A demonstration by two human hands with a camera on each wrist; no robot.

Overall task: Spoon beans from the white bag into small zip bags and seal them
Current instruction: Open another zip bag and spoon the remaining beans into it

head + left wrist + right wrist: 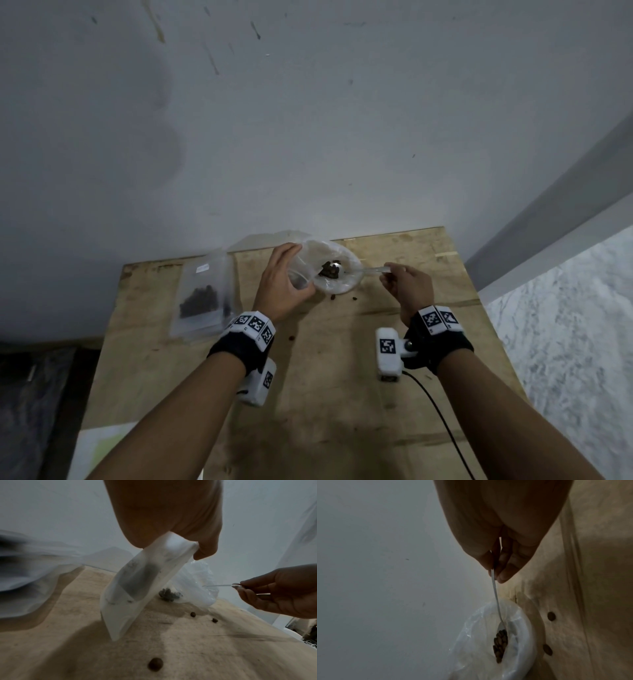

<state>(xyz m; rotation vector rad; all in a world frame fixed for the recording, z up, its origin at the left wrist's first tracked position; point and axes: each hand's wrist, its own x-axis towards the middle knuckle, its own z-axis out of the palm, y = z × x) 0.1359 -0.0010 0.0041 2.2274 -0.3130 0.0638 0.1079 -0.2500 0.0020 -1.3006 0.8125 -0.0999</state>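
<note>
The white bag (337, 270) sits open at the table's far edge, dark beans (330, 269) heaped inside it. My left hand (286, 281) holds a small clear zip bag (137, 586) by its open top just left of the white bag; the zip bag hangs tilted above the table. My right hand (404, 281) pinches the end of a thin clear spoon (495, 596). The spoon's bowl lies among the beans (500, 645) in the white bag (520, 642).
A stack of zip bags (205, 294) with beans in the top one lies at the table's left edge. Loose beans (155, 664) are scattered on the wooden table (342, 394). A grey wall stands right behind the table.
</note>
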